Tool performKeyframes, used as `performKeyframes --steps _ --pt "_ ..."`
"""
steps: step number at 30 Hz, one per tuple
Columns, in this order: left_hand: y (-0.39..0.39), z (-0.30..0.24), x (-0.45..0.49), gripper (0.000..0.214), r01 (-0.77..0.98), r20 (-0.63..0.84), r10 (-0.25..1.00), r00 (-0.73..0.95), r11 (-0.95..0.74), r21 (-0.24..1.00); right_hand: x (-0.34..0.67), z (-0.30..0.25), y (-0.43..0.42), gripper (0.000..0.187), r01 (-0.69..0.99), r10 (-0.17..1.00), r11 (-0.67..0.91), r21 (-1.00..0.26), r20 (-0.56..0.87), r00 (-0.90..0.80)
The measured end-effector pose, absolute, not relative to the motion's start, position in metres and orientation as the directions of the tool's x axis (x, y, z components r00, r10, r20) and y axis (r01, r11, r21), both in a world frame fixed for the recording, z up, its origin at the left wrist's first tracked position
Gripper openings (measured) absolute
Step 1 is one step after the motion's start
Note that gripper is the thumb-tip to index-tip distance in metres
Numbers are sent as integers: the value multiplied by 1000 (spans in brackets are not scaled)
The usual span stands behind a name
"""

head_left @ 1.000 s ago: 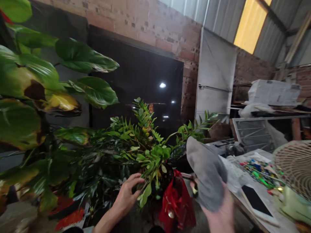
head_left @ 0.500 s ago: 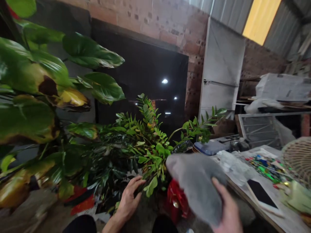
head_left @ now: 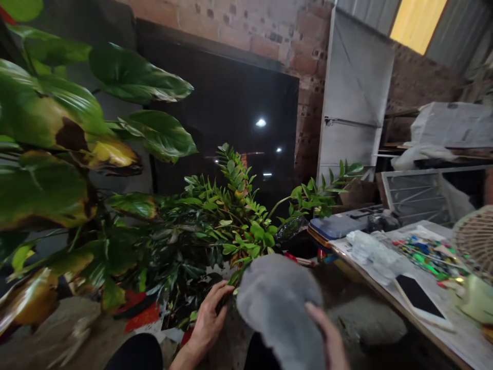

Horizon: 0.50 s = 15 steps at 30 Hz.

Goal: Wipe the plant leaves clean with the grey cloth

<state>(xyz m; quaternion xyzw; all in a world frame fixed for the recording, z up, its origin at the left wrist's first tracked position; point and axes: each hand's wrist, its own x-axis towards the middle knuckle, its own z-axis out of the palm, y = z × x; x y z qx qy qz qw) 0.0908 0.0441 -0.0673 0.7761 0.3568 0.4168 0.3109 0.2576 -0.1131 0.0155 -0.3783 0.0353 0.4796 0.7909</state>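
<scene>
My left hand [head_left: 208, 321] curls its fingers around the lower stem of a bushy small-leaved green plant [head_left: 231, 221], low in the middle of the view. My right hand [head_left: 331, 339] grips a grey cloth [head_left: 279, 303] and presses it against the plant's lower leaves, just right of the left hand. The cloth hides the leaves behind it and most of the right hand's fingers.
A big-leaved plant [head_left: 57, 128] with yellow-brown patches fills the left. A dark glossy panel [head_left: 231, 113] leans on the brick wall behind. At the right a table [head_left: 427, 329] carries a phone [head_left: 418, 303], a blue box [head_left: 339, 226], coloured clutter and a wicker item [head_left: 475, 241].
The right hand has carried the grey cloth leftward and down onto the plant's leaves, covering the red wrapping seen earlier. The left hand stays on the stem.
</scene>
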Motion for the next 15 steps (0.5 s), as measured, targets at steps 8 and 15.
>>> performKeyframes --steps 8,15 --pt "34 -64 94 38 263 414 840 351 -512 818 285 78 -41 15 -804 765 287 -520 -381 519" --pt "33 -56 84 29 202 406 808 427 -523 828 232 13 -105 31 -746 816 19 -666 -421 396"
